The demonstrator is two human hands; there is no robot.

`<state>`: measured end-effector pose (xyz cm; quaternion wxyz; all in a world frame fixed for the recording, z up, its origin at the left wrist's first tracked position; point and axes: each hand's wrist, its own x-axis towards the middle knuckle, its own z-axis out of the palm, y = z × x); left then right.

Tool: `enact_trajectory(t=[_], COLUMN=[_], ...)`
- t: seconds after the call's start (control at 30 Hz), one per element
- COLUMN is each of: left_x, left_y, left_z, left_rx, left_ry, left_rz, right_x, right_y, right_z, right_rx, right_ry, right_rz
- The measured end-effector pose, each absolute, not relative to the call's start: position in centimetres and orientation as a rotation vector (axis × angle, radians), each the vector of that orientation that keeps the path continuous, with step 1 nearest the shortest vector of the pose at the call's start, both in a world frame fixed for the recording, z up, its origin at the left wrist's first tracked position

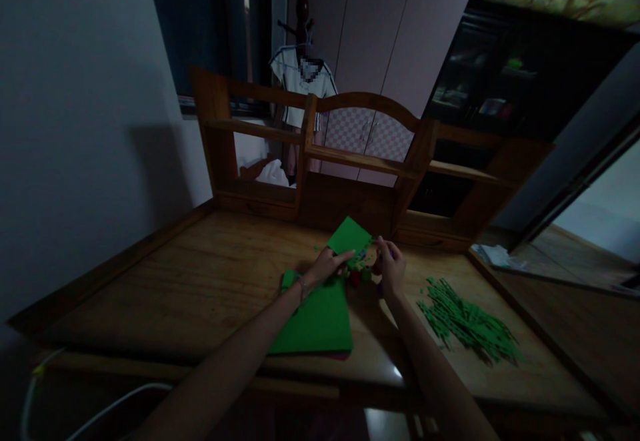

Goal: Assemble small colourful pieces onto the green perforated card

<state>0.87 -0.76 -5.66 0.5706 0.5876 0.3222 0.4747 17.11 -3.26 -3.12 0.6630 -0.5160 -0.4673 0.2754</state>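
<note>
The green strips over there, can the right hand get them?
Probably yes: the green strips lie to the right of the right hand, and nothing stands between them, though that hand looks busy.

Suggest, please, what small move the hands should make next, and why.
I'd perhaps press the left hand firmly onto the upper flat green sheet, to steady it: that hand lies over its near edge, while the right hand is close to its right corner, with small green scraps between the hands.

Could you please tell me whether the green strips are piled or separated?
Mostly piled: the green strips overlap in a heap on the desk.
</note>
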Motion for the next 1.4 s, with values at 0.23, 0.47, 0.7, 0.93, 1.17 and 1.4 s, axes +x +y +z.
enact_trajectory(t=[0.23,0.47,0.7,0.93,1.17,1.4], left_x=[0.7,0.7,0.6,0.5,0.6,0.6], left_y=[-0.2,0.5,0.2,0.7,0.8,1.0], left_z=[-5.7,-6.0,-5.7,-6.1,-6.1,-6.4], left_rx=[1.296,1.218,1.179,1.19,1.158,1.154], left_ry=[0.976,0.881,0.878,0.882,0.932,0.939], left_rz=[1.213,1.399,1.405,1.437,1.474,1.511], right_x=[19.1,19.7,19.7,18.1,16.7,15.9], right_y=[-1.8,-1.0,-1.5,-2.3,-3.6,-4.1], right_z=[-4.2,-5.4,-4.8,-4.0,-2.8,-2.5], right_rx=[-1.091,-1.159,-1.114,-1.096,-1.168,-1.229], right_ry=[-0.784,-0.713,-0.75,-0.918,-1.113,-1.287], right_rz=[0.683,0.7,0.736,0.764,0.638,0.477])
